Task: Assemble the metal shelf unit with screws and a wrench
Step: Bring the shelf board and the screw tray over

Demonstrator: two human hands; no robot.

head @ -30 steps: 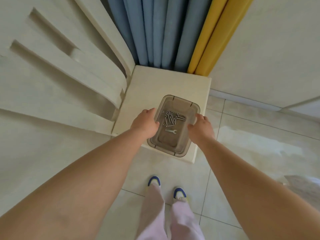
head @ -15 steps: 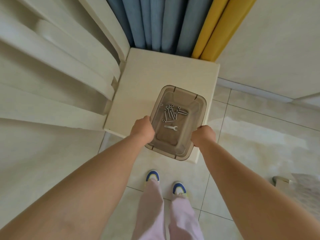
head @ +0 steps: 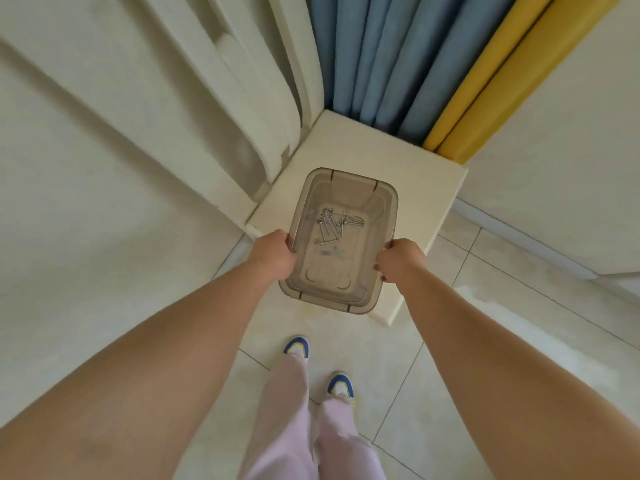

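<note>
Head view: the left hand (head: 275, 256) and right hand (head: 401, 259) each clasp a long side of the translucent brown plastic bin (head: 337, 239), which holds loose silver screws (head: 330, 226) and overhangs the cream square worktop (head: 349, 157). Likely fetching hardware; next it needs carrying level. Open tiled floor (head: 485, 341) lies rightward.

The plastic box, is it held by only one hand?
No, the left hand and the right hand each grip one side of the plastic box.

No writing, label, brand or number can be read anywhere in the head view; the clear plastic bin (head: 388, 216) at twelve o'clock of the feet bears none.
</note>
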